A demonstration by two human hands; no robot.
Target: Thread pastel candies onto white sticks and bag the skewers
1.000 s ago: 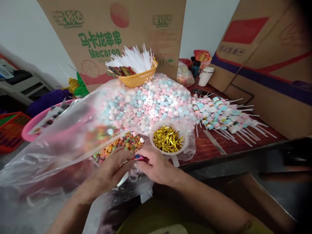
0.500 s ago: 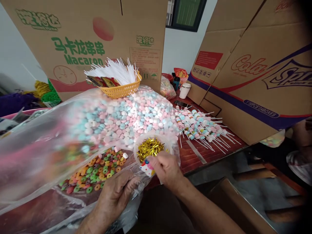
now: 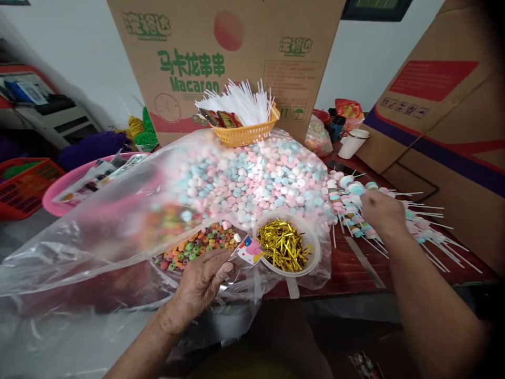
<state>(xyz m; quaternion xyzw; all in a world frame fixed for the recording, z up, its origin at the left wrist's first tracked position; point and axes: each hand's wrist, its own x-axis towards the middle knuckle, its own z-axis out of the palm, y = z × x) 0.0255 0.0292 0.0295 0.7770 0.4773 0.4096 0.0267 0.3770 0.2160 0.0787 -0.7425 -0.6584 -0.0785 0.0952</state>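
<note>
My left hand [image 3: 207, 276] pinches a small clear plastic bag [image 3: 249, 250] with a colourful printed end, in front of the cereal rings [image 3: 189, 250]. Over at the right, my right hand [image 3: 382, 210] is closed at the pile of marshmallow skewers [image 3: 420, 226], its fingertips at a skewer with blue and white marshmallows [image 3: 356, 187]. The hand itself hides part of that skewer. Between my hands stands a round clear tub [image 3: 315, 258] of gold twist ties [image 3: 282, 245].
Loose pastel marshmallows [image 3: 236, 179] lie in a large clear plastic bag [image 3: 102, 231]. Behind are a yellow basket [image 3: 246, 136] of white sticks and a Macaron carton [image 3: 244, 58]. At the back right are a white cup [image 3: 354, 143] and another carton [image 3: 437, 121]. A pink basin [image 3: 59, 195] is at left.
My right hand has let go of the small printed bag and moved right to the skewers. The bag is now in my left hand. The camera view has swung left.
</note>
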